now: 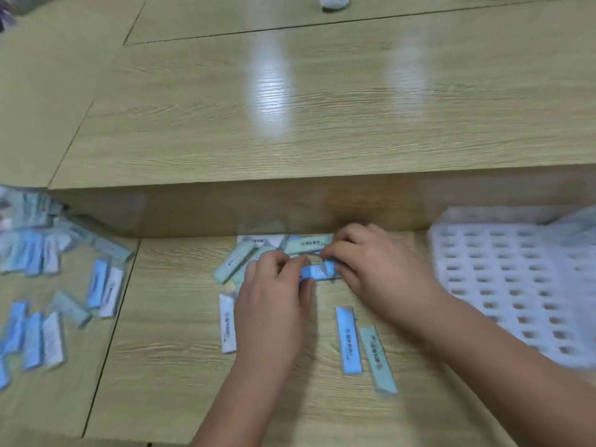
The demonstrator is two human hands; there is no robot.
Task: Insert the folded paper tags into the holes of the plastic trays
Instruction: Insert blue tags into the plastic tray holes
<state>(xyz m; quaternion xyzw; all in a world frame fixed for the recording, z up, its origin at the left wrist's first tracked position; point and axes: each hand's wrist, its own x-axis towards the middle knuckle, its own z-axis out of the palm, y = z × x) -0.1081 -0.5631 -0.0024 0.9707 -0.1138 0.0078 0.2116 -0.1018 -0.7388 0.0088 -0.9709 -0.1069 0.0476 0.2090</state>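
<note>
Both hands meet over the low wooden table (180, 366). My left hand (274, 298) and my right hand (377, 269) pinch the two ends of a blue folded paper tag (317, 273), held level just above the table. Loose tags lie around them: a pale green one (308, 244) behind the hands, a white one (227, 324) to the left, a blue one (348, 340) and a green one (377, 359) in front. A white plastic tray (509, 285) with rows of small holes lies to the right.
A large scatter of blue, white and green tags (48, 285) covers the table's left part. A raised wooden step (290, 204) runs across just behind my hands, with a higher tabletop beyond. A white crumpled thing (333, 1) sits at the far edge.
</note>
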